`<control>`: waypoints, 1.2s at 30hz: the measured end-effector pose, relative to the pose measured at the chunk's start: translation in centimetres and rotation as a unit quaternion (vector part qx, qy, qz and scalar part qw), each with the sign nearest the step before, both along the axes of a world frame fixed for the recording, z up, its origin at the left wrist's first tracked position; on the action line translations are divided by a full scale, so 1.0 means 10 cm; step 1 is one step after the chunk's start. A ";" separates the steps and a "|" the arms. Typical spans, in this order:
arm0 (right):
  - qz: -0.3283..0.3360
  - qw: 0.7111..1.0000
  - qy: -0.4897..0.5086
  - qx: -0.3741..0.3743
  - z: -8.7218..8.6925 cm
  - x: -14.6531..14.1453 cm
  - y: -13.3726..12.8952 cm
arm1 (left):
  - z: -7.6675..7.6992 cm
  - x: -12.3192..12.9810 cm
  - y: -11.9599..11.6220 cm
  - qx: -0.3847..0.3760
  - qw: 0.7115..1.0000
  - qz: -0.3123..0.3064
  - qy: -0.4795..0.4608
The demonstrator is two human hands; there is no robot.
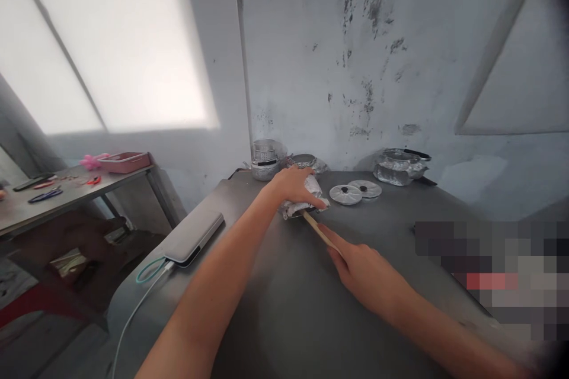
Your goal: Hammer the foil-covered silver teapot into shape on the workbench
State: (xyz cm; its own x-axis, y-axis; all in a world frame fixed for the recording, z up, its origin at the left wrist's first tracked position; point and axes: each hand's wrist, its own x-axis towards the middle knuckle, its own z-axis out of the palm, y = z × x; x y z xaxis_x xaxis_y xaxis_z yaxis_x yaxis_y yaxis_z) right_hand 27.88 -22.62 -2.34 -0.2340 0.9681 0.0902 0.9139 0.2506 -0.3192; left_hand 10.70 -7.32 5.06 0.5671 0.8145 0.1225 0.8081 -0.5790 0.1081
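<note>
In the head view, the person's left hand reaches over a foil piece toward the far edge of the surface, a little left of that edge's middle. Its grip is closed across the foil piece, thumb at the right side, fingers over the far side. The right hand, nearer the front, has its grip pinching a stick; the stick's far end meets the near side of the foil piece.

Behind the left hand, close to the far edge, is a foil-wrapped pot. A steamer stands by the far left corner. Two lids, the front one overlapping the rear one, lie right of the foil piece. Toward the far right corner sits a foil-covered pan. A power bank lies along the left edge, its white cable running off the surface.
</note>
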 end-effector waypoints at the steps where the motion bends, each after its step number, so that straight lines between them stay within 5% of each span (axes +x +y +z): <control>1: 0.001 1.000 0.002 0.002 0.00 0.00 0.00 | 0.00 0.00 0.00 0.003 1.000 0.000 0.000; 36: -0.020 1.000 -0.022 -0.005 -0.04 0.04 0.04 | 0.01 0.00 0.00 -0.007 1.000 0.008 0.000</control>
